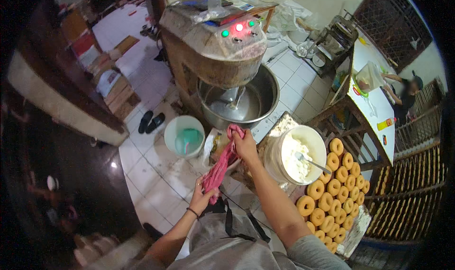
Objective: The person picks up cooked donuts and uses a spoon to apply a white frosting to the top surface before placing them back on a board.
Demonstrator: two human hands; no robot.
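Note:
A crumpled pink bag or cloth (222, 168) stretches slantwise between my hands; which of the two it is, I cannot tell. My right hand (245, 146) grips its upper end, just in front of the mixer's steel bowl (272, 97). Lower and to the left, my left hand (201, 197) is closed round the other end. Behind the pink bundle, partly hidden, is a clear plastic bag (211, 149) with something in it. A white bucket (170, 149) with a green-blue scoop or container (188, 139) inside stands left of my hands.
A large mixer (213, 47) with lit buttons stands ahead. At right, a tub of pale cream (295, 158) holds a spoon (313, 163), beside rows of ring doughnuts (326, 201). Another person (407, 94) is at a white table (374, 118). Black sandals (150, 122) lie on the tiles.

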